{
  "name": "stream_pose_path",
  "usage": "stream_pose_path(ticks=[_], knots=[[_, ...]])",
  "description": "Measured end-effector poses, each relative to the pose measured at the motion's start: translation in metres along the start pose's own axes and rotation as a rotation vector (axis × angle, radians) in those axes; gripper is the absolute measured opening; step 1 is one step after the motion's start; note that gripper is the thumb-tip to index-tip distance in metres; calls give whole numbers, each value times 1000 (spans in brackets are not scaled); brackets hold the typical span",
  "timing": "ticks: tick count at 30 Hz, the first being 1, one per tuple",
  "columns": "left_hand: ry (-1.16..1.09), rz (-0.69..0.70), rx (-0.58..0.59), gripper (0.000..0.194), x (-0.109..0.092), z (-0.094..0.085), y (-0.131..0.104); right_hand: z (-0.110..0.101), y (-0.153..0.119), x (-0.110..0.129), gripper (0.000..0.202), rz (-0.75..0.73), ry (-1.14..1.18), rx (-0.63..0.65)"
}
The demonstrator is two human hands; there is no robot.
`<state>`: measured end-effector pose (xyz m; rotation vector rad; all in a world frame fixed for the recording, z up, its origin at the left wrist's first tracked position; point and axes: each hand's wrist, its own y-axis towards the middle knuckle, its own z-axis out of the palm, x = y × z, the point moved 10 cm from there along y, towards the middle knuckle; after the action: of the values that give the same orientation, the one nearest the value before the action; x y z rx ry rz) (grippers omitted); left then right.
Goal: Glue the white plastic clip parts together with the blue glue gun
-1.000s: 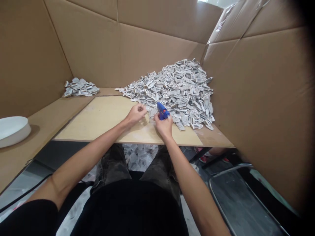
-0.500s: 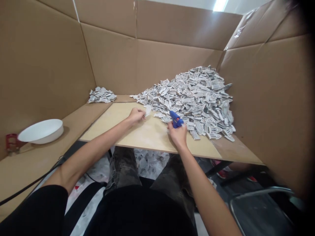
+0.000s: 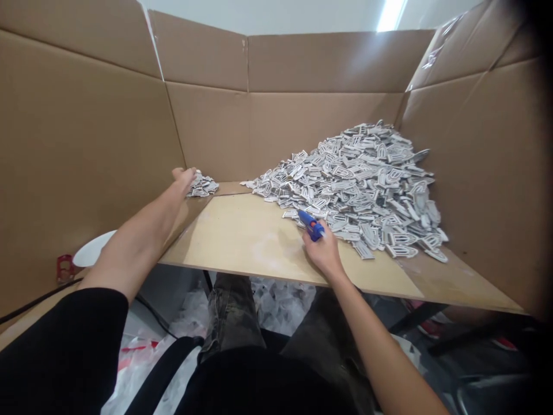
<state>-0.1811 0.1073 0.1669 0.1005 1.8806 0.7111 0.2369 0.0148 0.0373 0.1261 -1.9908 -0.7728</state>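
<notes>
My right hand (image 3: 322, 246) is wrapped round a blue glue gun (image 3: 311, 225), its nozzle pointing up and left over the board's right half. At the back left, my left hand (image 3: 185, 174) reaches to a small pile of grey-white pieces (image 3: 204, 185). Its fingers are partly hidden, and I cannot make out whether they hold a piece. A large heap of similar flat, slotted pieces (image 3: 358, 178) rises beyond the glue gun, against the back and right cardboard walls.
Cardboard walls (image 3: 328, 63) enclose the pale board (image 3: 233, 230). A white bowl (image 3: 90, 248), partly behind my left forearm, and a red object (image 3: 64, 268) stand at the left. A black cable (image 3: 38, 300) runs there. Plastic bags (image 3: 283, 300) lie below the board.
My left hand has moved from the middle of the board, where it held a pale piece, to the small pile at the back left. My right hand still holds the glue gun. The view has shifted.
</notes>
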Motion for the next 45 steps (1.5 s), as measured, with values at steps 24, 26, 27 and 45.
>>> stream_pose_path(ticks=[24, 26, 27, 45], knots=[[424, 376, 601, 20, -1, 297, -115, -6, -4, -4, 26, 153, -482, 36], [360, 231, 501, 17, 11, 281, -103, 4, -3, -6, 30, 186, -555, 113], [307, 153, 437, 18, 17, 271, -96, 8, -2, -8, 30, 205, -576, 143], [-595, -199, 735, 35, -15, 281, -159, -9, 3, -12, 33, 120, 5, -60]])
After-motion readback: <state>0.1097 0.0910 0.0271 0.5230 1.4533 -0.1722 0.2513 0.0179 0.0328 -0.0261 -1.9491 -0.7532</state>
